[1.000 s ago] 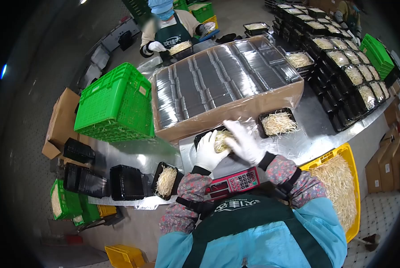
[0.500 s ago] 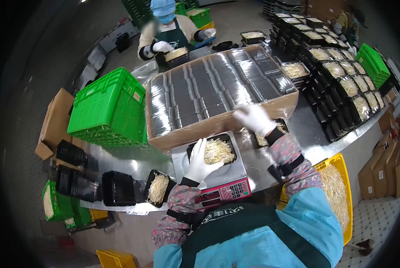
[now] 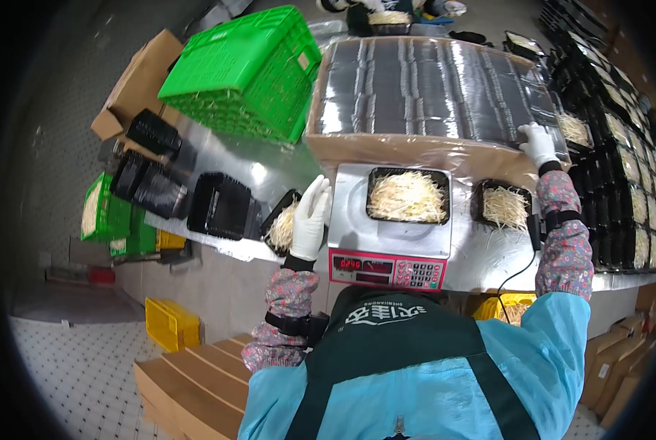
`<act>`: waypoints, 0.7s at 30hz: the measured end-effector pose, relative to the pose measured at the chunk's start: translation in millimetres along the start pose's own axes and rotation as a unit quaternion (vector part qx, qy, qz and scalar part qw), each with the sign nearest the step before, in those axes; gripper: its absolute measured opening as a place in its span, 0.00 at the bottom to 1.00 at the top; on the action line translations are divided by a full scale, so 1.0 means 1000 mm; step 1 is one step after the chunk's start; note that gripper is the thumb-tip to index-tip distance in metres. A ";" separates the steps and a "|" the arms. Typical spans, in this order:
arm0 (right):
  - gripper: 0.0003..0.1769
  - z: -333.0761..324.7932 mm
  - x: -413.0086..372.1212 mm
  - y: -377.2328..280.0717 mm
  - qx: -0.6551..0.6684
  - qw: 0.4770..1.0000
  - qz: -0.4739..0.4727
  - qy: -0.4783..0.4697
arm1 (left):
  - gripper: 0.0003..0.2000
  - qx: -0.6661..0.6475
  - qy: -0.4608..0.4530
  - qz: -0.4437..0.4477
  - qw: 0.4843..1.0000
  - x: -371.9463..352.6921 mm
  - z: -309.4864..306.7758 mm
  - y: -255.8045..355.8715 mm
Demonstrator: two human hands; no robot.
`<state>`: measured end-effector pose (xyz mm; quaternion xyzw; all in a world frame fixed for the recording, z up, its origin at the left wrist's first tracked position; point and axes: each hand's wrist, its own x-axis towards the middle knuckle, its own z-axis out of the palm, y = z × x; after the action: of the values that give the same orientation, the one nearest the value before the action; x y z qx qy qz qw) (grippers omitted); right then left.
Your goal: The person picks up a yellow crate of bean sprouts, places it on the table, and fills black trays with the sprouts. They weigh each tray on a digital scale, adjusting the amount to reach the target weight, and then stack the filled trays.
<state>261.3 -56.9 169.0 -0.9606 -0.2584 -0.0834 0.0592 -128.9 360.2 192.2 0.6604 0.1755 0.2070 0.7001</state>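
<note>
On the scale (image 3: 353,233) rests a black tray of bean sprouts (image 3: 407,196), and no hand touches it. My left hand (image 3: 311,218), in a white glove, is left of the scale with its fingers extended, beside another sprout tray (image 3: 280,229). My right hand (image 3: 539,143), also gloved, is at the right front edge of the cardboard box (image 3: 430,155) packed with clear-wrapped black lids or trays; its fingers are bent, and what they hold, if anything, cannot be made out. A third sprout tray (image 3: 504,206) sits right of the scale, below that hand.
A green crate (image 3: 232,81) stands left of the box. Empty black trays (image 3: 221,205) line the table's left part. Tall stacks of filled trays (image 3: 621,169) rise at the right. A co-worker's gloved hand (image 3: 335,4) shows at the top. Yellow crates (image 3: 172,324) are below.
The view has shifted. My left hand has left the tray on the scale and moved left of it. My right hand has moved right along the box to its right front corner.
</note>
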 end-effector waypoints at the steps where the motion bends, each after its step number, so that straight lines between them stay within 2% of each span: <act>1: 0.20 0.008 -0.004 0.011 0.005 0.998 -0.043 0.036 | 0.22 0.024 0.002 0.000 1.000 -0.005 -0.008 -0.001; 3: 0.16 0.012 -0.010 0.024 0.045 0.994 -0.087 0.043 | 0.20 0.054 0.012 0.007 0.998 -0.009 -0.027 -0.012; 5: 0.14 -0.005 -0.024 0.011 0.041 0.998 -0.044 0.033 | 0.18 0.063 0.019 0.006 0.998 -0.013 -0.033 -0.015; 6: 0.13 -0.006 -0.026 0.022 0.049 0.980 -0.112 0.159 | 0.18 0.095 0.002 0.008 0.995 -0.016 -0.035 -0.017; 7: 0.13 -0.033 -0.033 0.006 0.031 0.985 -0.079 0.149 | 0.17 0.126 -0.020 0.013 0.992 -0.015 -0.032 -0.020; 8: 0.12 -0.058 -0.036 -0.005 0.007 0.983 -0.066 0.171 | 0.17 0.071 -0.035 -0.010 0.997 -0.015 -0.027 -0.026; 9: 0.12 -0.079 -0.038 -0.014 -0.019 0.979 -0.050 0.195 | 0.15 0.114 -0.037 0.040 0.992 -0.014 -0.023 -0.036; 10: 0.11 -0.093 -0.040 -0.022 0.096 0.963 -0.062 0.244 | 0.15 0.177 -0.045 0.070 0.981 -0.016 -0.014 -0.032; 11: 0.11 -0.108 -0.043 -0.030 0.206 0.931 -0.074 0.292 | 0.15 0.238 -0.054 0.102 0.964 -0.019 -0.004 -0.028; 12: 0.11 -0.125 -0.047 -0.040 0.310 0.884 -0.087 0.338 | 0.14 0.339 -0.049 0.250 0.906 -0.014 -0.002 -0.043; 13: 0.11 -0.147 -0.057 -0.064 0.377 0.861 -0.054 0.338 | 0.13 0.371 -0.048 0.279 0.884 -0.013 0.011 -0.042; 14: 0.11 -0.159 -0.065 -0.082 0.447 0.838 -0.028 0.312 | 0.12 0.390 -0.074 0.285 0.873 -0.011 0.022 -0.036; 17: 0.12 -0.172 -0.090 -0.118 0.602 0.773 0.013 0.202 | 0.09 0.524 -0.121 0.383 0.751 -0.002 0.044 -0.043; 19: 0.12 -0.154 -0.095 -0.132 0.659 0.728 0.008 0.189 | 0.08 0.579 -0.159 0.366 0.711 -0.001 0.054 -0.041; 21: 0.13 -0.143 -0.101 -0.147 0.671 0.719 0.021 0.179 | 0.08 0.602 -0.179 0.376 0.681 0.003 0.057 -0.040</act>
<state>82.3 -2.0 300.2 -0.6416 -0.2114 -0.0573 0.7351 -94.5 311.6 156.3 0.9745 -0.1297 0.1802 0.0326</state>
